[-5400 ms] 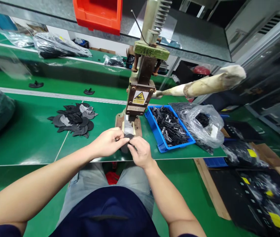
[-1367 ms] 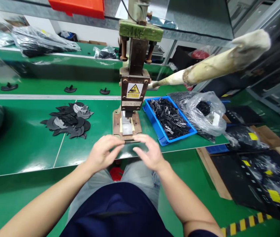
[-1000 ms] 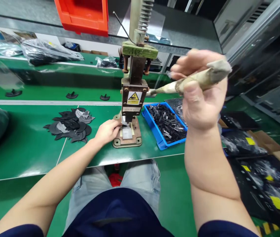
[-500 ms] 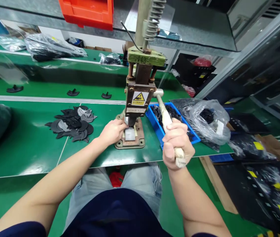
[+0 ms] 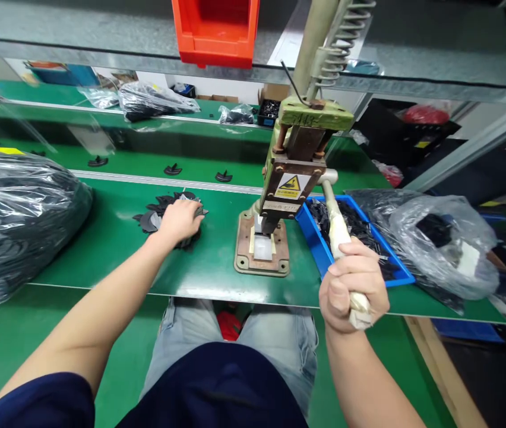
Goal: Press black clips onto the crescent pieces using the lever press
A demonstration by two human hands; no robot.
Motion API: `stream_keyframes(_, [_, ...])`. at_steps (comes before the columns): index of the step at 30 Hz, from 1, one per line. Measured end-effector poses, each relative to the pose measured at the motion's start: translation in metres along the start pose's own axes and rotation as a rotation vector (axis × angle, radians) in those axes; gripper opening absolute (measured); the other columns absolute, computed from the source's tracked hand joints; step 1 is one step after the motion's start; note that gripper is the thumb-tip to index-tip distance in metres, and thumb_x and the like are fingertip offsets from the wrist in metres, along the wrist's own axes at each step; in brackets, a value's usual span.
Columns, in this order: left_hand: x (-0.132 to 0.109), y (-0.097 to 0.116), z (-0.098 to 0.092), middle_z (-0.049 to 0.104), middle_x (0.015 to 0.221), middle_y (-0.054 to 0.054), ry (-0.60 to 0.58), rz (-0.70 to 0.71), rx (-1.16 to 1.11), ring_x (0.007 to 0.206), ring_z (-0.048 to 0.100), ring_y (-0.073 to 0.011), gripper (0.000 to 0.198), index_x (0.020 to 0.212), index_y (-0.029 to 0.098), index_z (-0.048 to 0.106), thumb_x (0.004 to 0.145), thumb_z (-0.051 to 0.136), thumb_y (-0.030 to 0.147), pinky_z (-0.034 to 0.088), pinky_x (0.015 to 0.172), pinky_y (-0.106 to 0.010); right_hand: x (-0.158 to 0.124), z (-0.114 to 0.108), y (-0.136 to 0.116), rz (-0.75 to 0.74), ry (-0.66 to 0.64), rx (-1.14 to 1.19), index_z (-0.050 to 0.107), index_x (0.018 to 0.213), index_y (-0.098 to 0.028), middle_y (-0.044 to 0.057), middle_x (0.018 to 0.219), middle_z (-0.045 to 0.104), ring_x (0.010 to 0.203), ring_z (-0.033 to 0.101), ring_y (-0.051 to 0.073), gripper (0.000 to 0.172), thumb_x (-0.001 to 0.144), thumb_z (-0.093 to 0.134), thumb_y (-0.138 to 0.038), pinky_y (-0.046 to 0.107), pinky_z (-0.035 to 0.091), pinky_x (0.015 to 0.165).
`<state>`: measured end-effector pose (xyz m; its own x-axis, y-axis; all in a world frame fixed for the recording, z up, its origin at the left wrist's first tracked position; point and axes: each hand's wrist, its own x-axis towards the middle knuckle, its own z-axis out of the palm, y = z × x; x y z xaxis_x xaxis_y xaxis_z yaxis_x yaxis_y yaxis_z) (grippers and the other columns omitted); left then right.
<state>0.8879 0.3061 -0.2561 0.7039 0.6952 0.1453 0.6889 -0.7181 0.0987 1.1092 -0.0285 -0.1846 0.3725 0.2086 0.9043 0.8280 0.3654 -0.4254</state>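
My left hand (image 5: 180,221) reaches onto a pile of thin dark grey and black curved pieces (image 5: 149,222) on the green bench. Its thumb stands apart from the fingers, and the fingertips are partly hidden among the pieces. My right hand (image 5: 354,285) is wrapped round the taped lever handle (image 5: 335,223) of a hand press. The press (image 5: 295,154) has a green top plate, a spring and a yellow warning label. Below its dark punch, a pale block (image 5: 262,247) sits on the brown base (image 5: 244,249), with no hand at it.
A blue bin (image 5: 313,246) of black parts stands right of the press, beside a clear plastic bag (image 5: 444,244). On the left lies a large filled bag (image 5: 21,220). Several small black parts (image 5: 224,176) lie behind the rail. An orange bin (image 5: 217,35) sits on the shelf above.
My left hand has left the press base and moved left onto the pile. My right hand stays on the lever. The view has turned left, showing more of the big bag.
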Motion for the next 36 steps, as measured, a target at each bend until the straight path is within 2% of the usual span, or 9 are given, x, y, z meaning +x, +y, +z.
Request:
stream_keyframes(3, [0.018, -0.030, -0.003, 0.067, 0.141, -0.024, -0.143, -0.147, 0.109, 0.133, 0.055, -0.0447, 0.073, 0.143, 0.014, 0.062, 0.092, 0.062, 0.066, 0.046, 0.105, -0.054, -0.001, 0.000, 0.000, -0.002, 0.009, -0.008, 0.059, 0.076, -0.030, 0.002, 0.071, 0.060, 0.095, 0.069, 0.031, 0.020, 0.092, 0.067, -0.040, 0.070, 0.053, 0.108])
stream_keyframes(5, [0.024, -0.037, -0.001, 0.068, 0.138, -0.025, -0.228, -0.163, 0.132, 0.133, 0.055, -0.0450, 0.080, 0.143, 0.015, 0.061, 0.087, 0.063, 0.073, 0.046, 0.105, -0.054, -0.001, -0.001, 0.000, -0.007, 0.000, -0.017, 0.059, 0.076, -0.030, 0.002, 0.071, 0.060, 0.095, 0.069, 0.031, 0.020, 0.093, 0.066, -0.040, 0.071, 0.053, 0.107])
stream_keyframes(7, [0.027, -0.036, 0.002, 0.070, 0.134, -0.024, -0.261, -0.145, 0.123, 0.132, 0.056, -0.0439, 0.078, 0.142, 0.017, 0.063, 0.087, 0.063, 0.072, 0.045, 0.106, -0.054, 0.000, -0.002, 0.001, -0.004, -0.014, -0.031, 0.058, 0.076, -0.031, 0.002, 0.071, 0.060, 0.095, 0.070, 0.032, 0.021, 0.093, 0.065, -0.041, 0.071, 0.054, 0.106])
stream_keyframes(12, [0.026, -0.023, 0.009, 0.071, 0.138, -0.016, -0.261, 0.000, 0.065, 0.132, 0.056, -0.0404, 0.051, 0.130, 0.023, 0.071, 0.091, 0.066, 0.056, 0.042, 0.110, -0.055, -0.001, -0.001, 0.003, -0.018, 0.002, -0.032, 0.057, 0.076, -0.031, 0.001, 0.071, 0.060, 0.093, 0.069, 0.032, 0.021, 0.092, 0.065, -0.041, 0.070, 0.056, 0.103])
stream_keyframes(18, [0.028, -0.004, 0.012, 0.067, 0.147, -0.014, -0.201, 0.179, 0.042, 0.139, 0.053, -0.0398, 0.050, 0.138, 0.026, 0.070, 0.095, 0.065, 0.051, 0.042, 0.111, -0.055, -0.002, 0.001, 0.004, -0.014, 0.014, -0.010, 0.057, 0.075, -0.031, 0.002, 0.071, 0.059, 0.093, 0.068, 0.030, 0.020, 0.092, 0.065, -0.041, 0.067, 0.057, 0.099])
stream_keyframes(25, [0.048, 0.016, 0.017, 0.074, 0.132, -0.016, -0.257, 0.240, 0.073, 0.126, 0.063, -0.0362, 0.045, 0.131, 0.022, 0.072, 0.090, 0.069, 0.042, 0.046, 0.106, -0.046, 0.000, 0.002, 0.007, -0.065, 0.019, 0.037, 0.057, 0.075, -0.028, -0.001, 0.072, 0.062, 0.093, 0.068, 0.028, 0.020, 0.090, 0.067, -0.036, 0.064, 0.056, 0.099])
stream_keyframes(30, [0.047, 0.035, 0.017, 0.074, 0.106, -0.011, -0.299, 0.321, -0.022, 0.101, 0.070, -0.0290, 0.020, 0.101, 0.022, 0.070, 0.088, 0.070, 0.038, 0.050, 0.088, -0.036, -0.001, 0.001, 0.011, -0.080, 0.016, 0.058, 0.059, 0.075, -0.027, -0.002, 0.074, 0.063, 0.094, 0.069, 0.026, 0.019, 0.089, 0.070, -0.034, 0.060, 0.056, 0.100])
stream_keyframes(33, [0.038, 0.046, 0.019, 0.071, 0.094, -0.008, -0.241, 0.278, -0.182, 0.089, 0.070, -0.0260, 0.019, 0.086, 0.023, 0.061, 0.090, 0.068, 0.039, 0.050, 0.079, -0.034, -0.002, 0.000, 0.011, -0.070, 0.010, 0.049, 0.060, 0.077, -0.028, -0.002, 0.074, 0.063, 0.096, 0.069, 0.026, 0.019, 0.090, 0.069, -0.037, 0.061, 0.056, 0.102])
stream_keyframes(36, [0.027, 0.056, 0.021, 0.065, 0.071, -0.002, -0.254, 0.101, -0.476, 0.075, 0.069, -0.0236, 0.030, 0.076, 0.025, 0.047, 0.089, 0.069, 0.041, 0.047, 0.067, -0.031, -0.002, 0.000, 0.011, -0.069, 0.008, 0.044, 0.059, 0.076, -0.028, -0.002, 0.072, 0.062, 0.095, 0.070, 0.025, 0.021, 0.091, 0.069, -0.039, 0.060, 0.057, 0.101])
